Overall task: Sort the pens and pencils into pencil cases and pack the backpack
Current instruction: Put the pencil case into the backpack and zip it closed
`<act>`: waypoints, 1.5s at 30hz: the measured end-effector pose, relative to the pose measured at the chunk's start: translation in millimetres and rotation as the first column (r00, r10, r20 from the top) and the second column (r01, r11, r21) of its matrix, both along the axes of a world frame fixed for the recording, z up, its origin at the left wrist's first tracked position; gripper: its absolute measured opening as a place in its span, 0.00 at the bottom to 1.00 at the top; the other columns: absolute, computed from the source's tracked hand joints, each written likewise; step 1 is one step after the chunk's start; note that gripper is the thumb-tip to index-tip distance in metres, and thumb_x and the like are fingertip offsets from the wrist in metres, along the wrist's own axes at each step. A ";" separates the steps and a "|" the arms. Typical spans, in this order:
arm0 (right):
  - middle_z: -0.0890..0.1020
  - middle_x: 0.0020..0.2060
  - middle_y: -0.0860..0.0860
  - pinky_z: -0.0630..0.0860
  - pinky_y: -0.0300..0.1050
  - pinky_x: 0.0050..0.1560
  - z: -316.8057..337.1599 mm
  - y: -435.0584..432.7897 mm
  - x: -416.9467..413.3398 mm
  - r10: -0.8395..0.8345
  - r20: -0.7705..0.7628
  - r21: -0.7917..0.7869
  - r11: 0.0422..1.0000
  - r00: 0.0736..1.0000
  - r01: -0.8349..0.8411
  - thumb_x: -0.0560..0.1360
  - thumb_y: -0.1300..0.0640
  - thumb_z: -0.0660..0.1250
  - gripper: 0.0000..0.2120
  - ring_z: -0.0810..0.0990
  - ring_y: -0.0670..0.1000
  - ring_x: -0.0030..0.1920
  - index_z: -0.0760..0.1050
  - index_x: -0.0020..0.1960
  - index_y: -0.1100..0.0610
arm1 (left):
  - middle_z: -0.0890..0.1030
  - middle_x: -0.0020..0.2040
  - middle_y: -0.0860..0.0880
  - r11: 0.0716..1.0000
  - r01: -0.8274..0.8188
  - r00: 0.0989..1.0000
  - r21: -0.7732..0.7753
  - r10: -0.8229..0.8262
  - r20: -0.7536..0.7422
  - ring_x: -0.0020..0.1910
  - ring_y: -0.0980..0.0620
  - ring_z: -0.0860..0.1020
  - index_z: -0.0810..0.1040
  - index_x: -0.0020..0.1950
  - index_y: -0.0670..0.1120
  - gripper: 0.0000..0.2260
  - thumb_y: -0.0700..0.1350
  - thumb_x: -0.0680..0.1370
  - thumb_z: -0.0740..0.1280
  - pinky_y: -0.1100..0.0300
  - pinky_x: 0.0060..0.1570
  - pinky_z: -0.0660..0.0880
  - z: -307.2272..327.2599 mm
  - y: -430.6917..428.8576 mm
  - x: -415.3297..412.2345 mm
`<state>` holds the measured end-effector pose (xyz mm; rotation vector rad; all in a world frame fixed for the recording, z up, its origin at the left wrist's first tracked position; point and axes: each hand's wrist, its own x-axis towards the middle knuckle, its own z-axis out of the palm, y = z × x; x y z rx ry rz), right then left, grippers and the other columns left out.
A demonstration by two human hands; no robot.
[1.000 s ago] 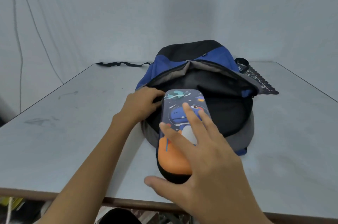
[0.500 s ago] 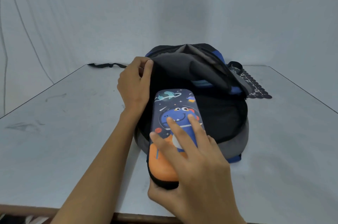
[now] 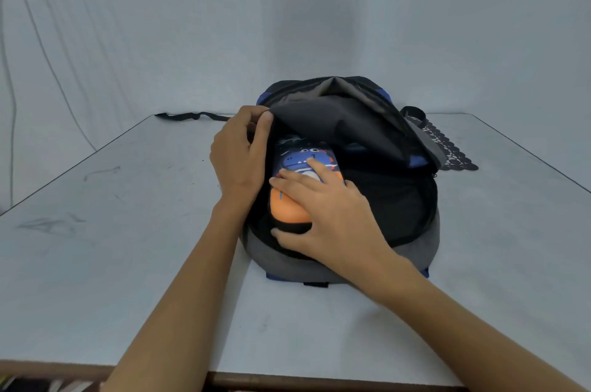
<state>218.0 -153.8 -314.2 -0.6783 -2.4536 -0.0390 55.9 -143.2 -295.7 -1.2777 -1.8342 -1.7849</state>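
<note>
A blue, black and grey backpack [image 3: 412,231] lies on the table with its main compartment open toward me. My left hand [image 3: 238,160] grips the upper flap's left edge and holds it raised. A hard pencil case [image 3: 289,209] with a blue dinosaur print and an orange end lies half inside the opening. My right hand [image 3: 323,209] holds it, fingers across the top and thumb under its near black end. The case's far end is hidden under the flap.
The grey table [image 3: 128,247] spreads wide on both sides. A black strap [image 3: 192,116] trails from the bag at the back left. A black mesh shoulder pad [image 3: 447,148] lies at the back right. The table's front edge [image 3: 287,380] is close to me.
My left hand lifted the flap from the bag's rim. My right hand pushed the pencil case forward off the table into the opening.
</note>
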 end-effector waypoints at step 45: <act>0.66 0.68 0.58 0.73 0.50 0.54 4.8 75.1 -61.6 -0.233 0.275 -0.036 0.967 0.933 0.252 0.77 0.56 0.61 0.21 0.67 0.58 0.66 0.66 0.69 0.60 | 0.83 0.47 0.55 0.999 -0.049 0.992 -0.016 0.046 -0.115 0.45 0.58 0.78 0.81 0.57 0.53 0.11 0.53 0.81 0.61 0.69 0.44 0.71 -1.9 -0.8 6.0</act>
